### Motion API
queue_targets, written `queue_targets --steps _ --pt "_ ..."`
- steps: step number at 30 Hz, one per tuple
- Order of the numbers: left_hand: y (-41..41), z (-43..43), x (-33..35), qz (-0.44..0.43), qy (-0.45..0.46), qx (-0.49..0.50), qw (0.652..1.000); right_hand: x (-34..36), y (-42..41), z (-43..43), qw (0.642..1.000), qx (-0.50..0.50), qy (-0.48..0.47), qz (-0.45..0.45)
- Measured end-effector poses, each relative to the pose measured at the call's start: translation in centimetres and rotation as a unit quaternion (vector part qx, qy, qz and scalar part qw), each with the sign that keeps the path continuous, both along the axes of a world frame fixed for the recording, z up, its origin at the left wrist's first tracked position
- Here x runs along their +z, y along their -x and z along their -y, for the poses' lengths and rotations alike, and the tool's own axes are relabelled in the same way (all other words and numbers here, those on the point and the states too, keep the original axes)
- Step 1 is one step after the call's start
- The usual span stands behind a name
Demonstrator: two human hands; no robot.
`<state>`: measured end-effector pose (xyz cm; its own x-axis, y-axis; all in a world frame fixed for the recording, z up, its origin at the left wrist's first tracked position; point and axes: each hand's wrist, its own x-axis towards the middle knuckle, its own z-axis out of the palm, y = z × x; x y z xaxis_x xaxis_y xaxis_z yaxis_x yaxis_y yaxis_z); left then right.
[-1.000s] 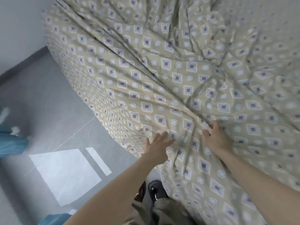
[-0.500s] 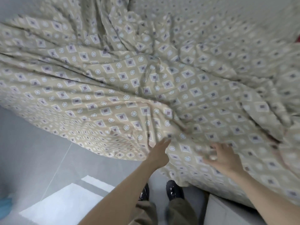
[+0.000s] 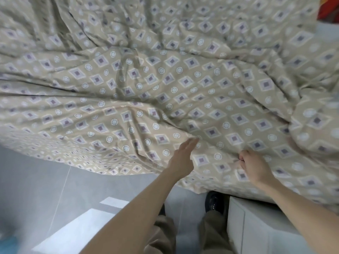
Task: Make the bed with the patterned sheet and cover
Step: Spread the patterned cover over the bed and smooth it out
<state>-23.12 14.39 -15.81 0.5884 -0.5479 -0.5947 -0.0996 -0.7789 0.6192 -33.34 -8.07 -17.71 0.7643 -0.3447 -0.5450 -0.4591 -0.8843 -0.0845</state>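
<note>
The patterned cover (image 3: 165, 88) (beige, printed with purple diamonds and pale rings) lies rumpled across the whole upper part of the view; its near edge hangs down above the grey floor (image 3: 36, 189).

The right hand (image 3: 255, 167) sits on the cover just inside that near edge; its grip is clamped on the cloth, the fingers curled under with a small fold pinched in them, and creases run away from the pinch.

The left hand (image 3: 181, 160) is on the cover too, a little apart from the right one and nearer the cover's left side; its grip is apart, the fingers straight and close together against the fabric, the fingertips (image 3: 190, 143) pointing up the cover toward a ridge of folds.

Between the two hands the cloth is fairly smooth; at the cover's right side a thick roll of the same print (image 3: 315, 125) is bunched up, and whether that is sheet or cover cannot be told.

Below the cover's near edge stand a white unit (image 3: 256, 228) and a dark shoe (image 3: 213, 202); past the cover's far right corner something red (image 3: 328, 8) shows.
</note>
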Motion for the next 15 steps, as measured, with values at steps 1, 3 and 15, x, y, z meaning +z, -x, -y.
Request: queue_targets --steps 1,3,15 --pt "0.1 0.7 0.0 0.006 -0.003 -0.002 1.000 0.1 0.4 0.3 1.000 -0.011 -0.022 0.015" --pt "0.4 2.2 0.2 0.009 -0.015 -0.008 1.000 0.9 1.5 0.8 0.995 -0.071 -0.056 0.052" --pt "0.2 6.7 3.2 0.002 -0.033 -0.014 0.999 4.8 1.4 4.8 0.994 0.001 0.034 0.106"
